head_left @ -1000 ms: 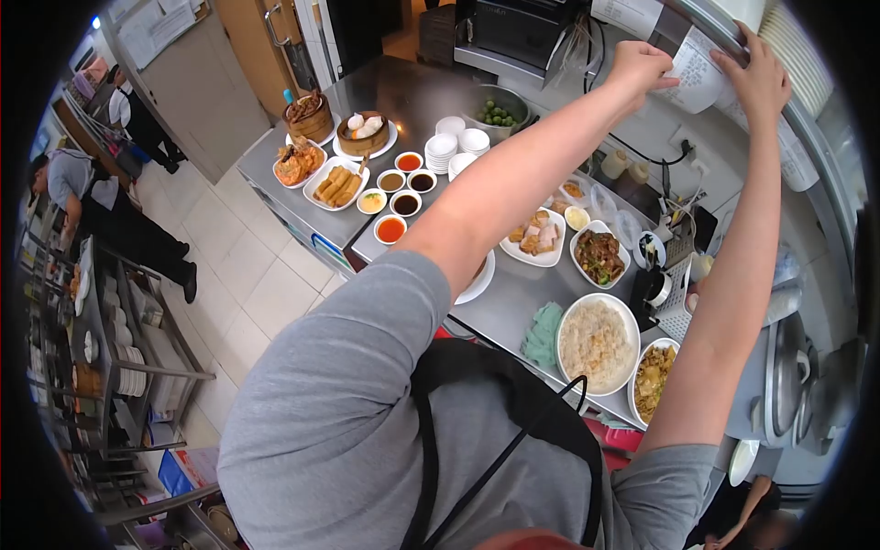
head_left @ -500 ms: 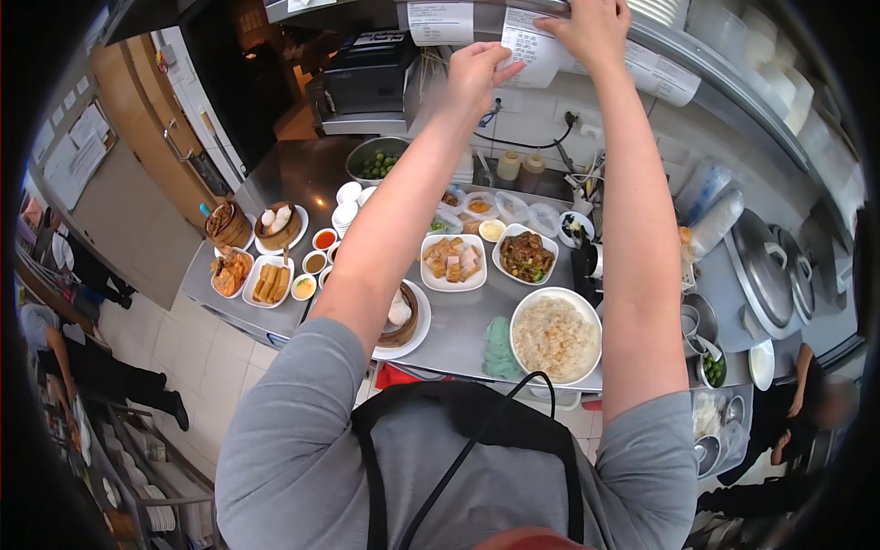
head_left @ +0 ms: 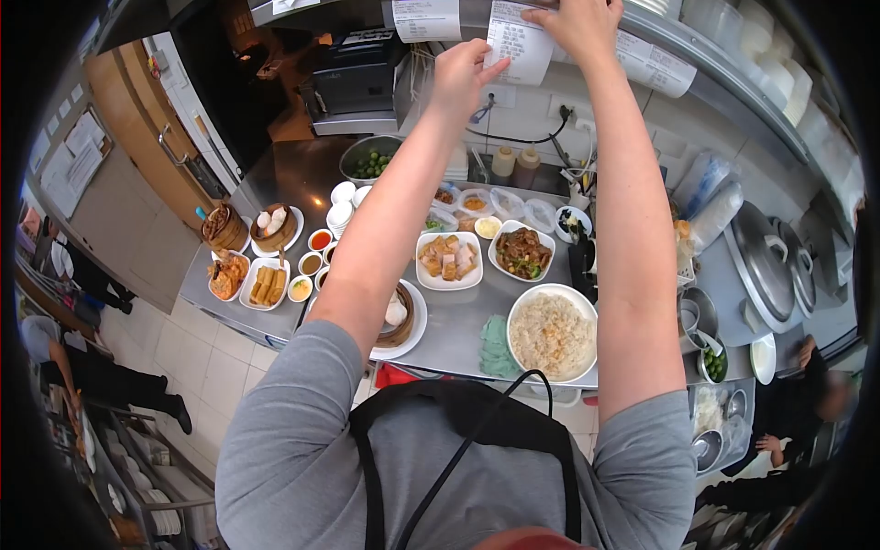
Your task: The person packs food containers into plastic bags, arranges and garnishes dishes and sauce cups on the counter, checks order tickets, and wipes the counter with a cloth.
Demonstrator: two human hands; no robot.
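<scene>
Pinching the printed order slip (head_left: 522, 44) at its left edge, the left hand (head_left: 461, 75) holds likely light, easily torn paper, best taken by edges; the right hand's (head_left: 584, 27) grip is unclear.

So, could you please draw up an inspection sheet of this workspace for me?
Surface: silver steel counter, much of it occupied.
Job's things: white printed paper slip, hanging between other white paper slips.
Clutter: round white bowl of rice, crumpled green cloth beside it, square white plate of sliced meat.
Left hand: bare, at the printed slip's left edge; grip unclear.
Right hand: bare, at its upper part, cut by the frame; grip unclear.
Cables: thin black cable, sagging below the slips.
Surroundings: dark-clothed person at the view's right; another person at its left.
</scene>
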